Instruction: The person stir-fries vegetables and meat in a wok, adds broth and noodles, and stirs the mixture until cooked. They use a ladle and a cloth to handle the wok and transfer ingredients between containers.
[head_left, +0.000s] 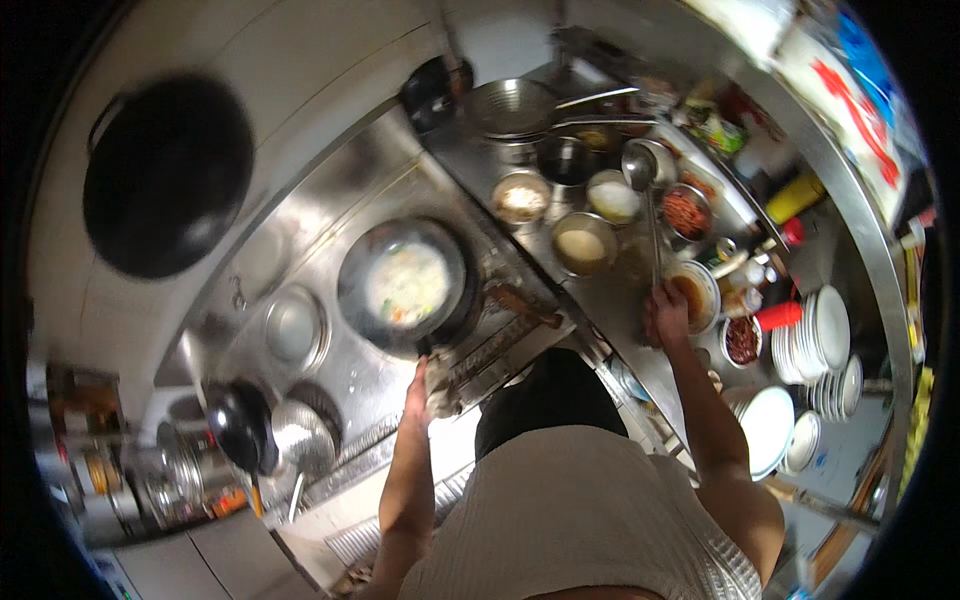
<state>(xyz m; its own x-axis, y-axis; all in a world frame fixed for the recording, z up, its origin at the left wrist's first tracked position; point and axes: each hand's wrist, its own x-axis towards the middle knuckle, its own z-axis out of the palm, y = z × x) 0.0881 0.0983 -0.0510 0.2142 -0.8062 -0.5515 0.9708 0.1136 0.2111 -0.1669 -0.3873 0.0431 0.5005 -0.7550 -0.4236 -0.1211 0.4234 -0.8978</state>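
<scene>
My left hand (418, 390) grips the handle of a dark wok (356, 281) through a folded cloth (442, 386). Inside the wok is a pale, milky soup (411, 283) with bits of green and orange. My right hand (666, 315) is closed around the handle end of a long metal ladle (651, 217). The ladle's bowl lies away from me, over the containers of ingredients at the right. Close beside my right hand stands a white bowl of brown liquid (691, 295). A bowl of dark red food (742, 340) sits just past it.
Metal bowls hold white powder or grains (615, 196), pale liquid (583, 244) and red chopped food (685, 212). Stacked plates (810, 337) stand at right. A water-filled basin (294, 330), a black wok (238, 424) and a perforated skimmer (302, 439) are at left. Another wok (169, 176) hangs on the wall.
</scene>
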